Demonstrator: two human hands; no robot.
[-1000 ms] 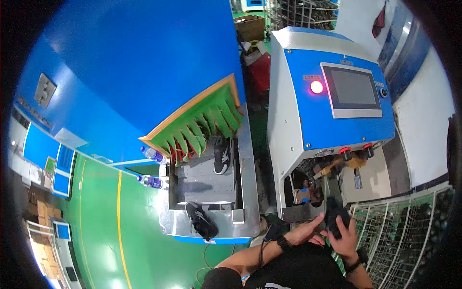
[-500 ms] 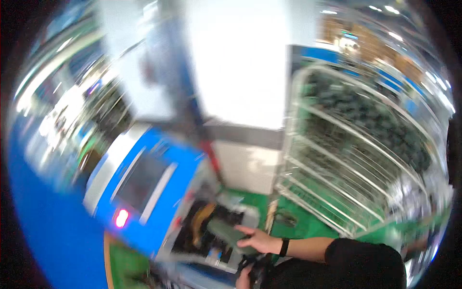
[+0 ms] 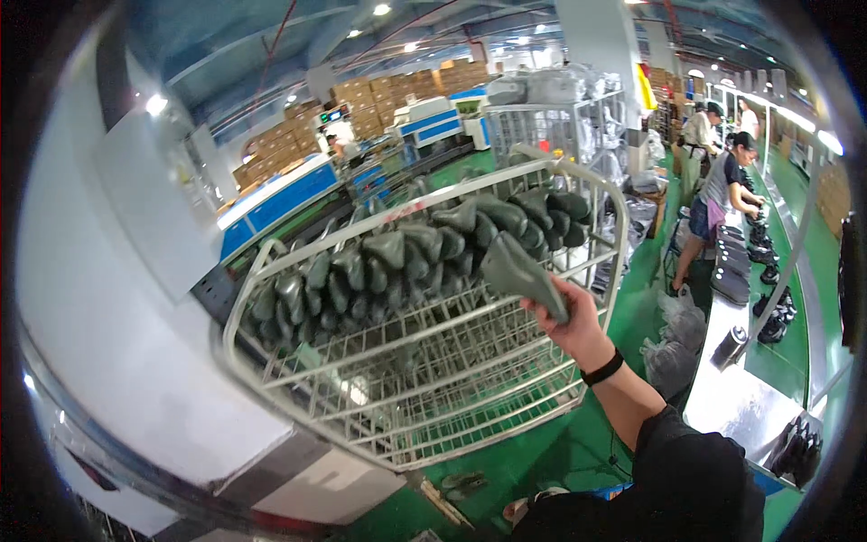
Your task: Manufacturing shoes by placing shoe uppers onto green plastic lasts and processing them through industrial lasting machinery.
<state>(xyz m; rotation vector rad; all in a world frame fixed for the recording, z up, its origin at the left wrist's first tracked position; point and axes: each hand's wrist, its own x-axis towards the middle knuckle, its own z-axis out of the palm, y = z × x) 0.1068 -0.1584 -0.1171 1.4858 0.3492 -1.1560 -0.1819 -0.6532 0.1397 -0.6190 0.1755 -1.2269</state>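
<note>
My right hand [image 3: 578, 327] is closed around one end of a dark grey-green shoe last [image 3: 522, 273]. The last is tilted, its broader end pointing up and left, in front of a white metal rack [image 3: 623, 221]. Across the top of the rack sits a row of similar shoe lasts [image 3: 384, 257], packed side by side. The held last overlaps the right part of this row in the picture; whether it touches any of them I cannot tell. My left hand does not show.
A pale wall or cabinet [image 3: 117, 298] stands close on the left. To the right runs a work line [image 3: 722, 388] with dark shoe parts, where other people stand. Plastic bags [image 3: 677, 330] lie beside it. Blue-and-white machines [image 3: 280, 203] stand behind the rack on the green floor.
The view has swung right from the blue machine to the rack. My right hand, earlier at a green last by the machine, now holds a last up before the rack. My left hand has left the picture.
</note>
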